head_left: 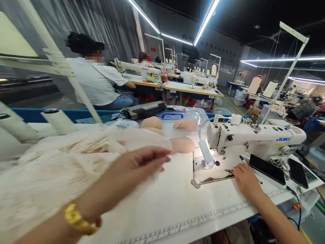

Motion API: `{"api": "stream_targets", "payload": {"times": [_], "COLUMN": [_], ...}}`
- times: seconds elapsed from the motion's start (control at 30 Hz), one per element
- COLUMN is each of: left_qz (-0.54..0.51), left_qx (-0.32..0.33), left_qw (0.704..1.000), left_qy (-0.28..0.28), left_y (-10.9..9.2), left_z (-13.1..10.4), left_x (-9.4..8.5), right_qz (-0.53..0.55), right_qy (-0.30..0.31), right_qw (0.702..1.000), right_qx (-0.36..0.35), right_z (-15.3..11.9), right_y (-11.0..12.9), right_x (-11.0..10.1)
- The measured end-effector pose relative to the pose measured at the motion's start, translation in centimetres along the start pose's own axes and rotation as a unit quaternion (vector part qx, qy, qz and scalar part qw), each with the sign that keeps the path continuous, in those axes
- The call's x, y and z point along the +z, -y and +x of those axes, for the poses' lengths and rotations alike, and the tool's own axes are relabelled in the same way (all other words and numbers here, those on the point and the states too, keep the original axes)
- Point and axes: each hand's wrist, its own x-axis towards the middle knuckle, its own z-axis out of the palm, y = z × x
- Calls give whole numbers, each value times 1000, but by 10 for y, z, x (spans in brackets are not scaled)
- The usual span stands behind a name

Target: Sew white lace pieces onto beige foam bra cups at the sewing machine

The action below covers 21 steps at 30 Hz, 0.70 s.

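My left hand (pixel 142 166), with a gold bracelet (pixel 78 218) at the wrist, is raised over the table and blurred by motion. Its fingers are pinched on the edge of pale sheer fabric (pixel 149 140), which runs back to a big cream heap (pixel 50 169) on the left. On the machine's bed plate rests my right hand (pixel 246 179), curled over thread snips (pixel 229 170) whose dark tips point left; the handles are hidden beneath the fingers. Beige moulded cups (pixel 182 145) lie behind my left hand, next to the white sewing machine (pixel 254 137).
A lit lamp (pixel 206 152) hangs by the needle area. Two dark phones (pixel 267 169) and a pen lie at right. A measuring tape strip (pixel 193 222) follows the front edge. Behind stand a clear lidded box (pixel 195 115) and thread cones (pixel 57 122). A co-worker (pixel 96 78) sits ahead.
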Motion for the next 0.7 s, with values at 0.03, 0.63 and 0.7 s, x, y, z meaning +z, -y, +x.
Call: {"api": "stream_targets", "payload": {"times": [0.03,0.63,0.7], "left_qz": [-31,27,166], "left_qx": [-33,-44,12], "left_qw": [997,979,982], "left_qy": [63,196,92], "left_y": [7,48,50], "left_z": [-7,-30,-26], "left_x": [14,53,22], "right_qz": [20,29,28], "right_qy": [4,-51,-5], "right_qw": [1000,988,993], "right_qx": [0,-142,-116], "right_z": [0,3,-10], "right_y": [12,133,108], "right_x": [-3,0,-6]}}
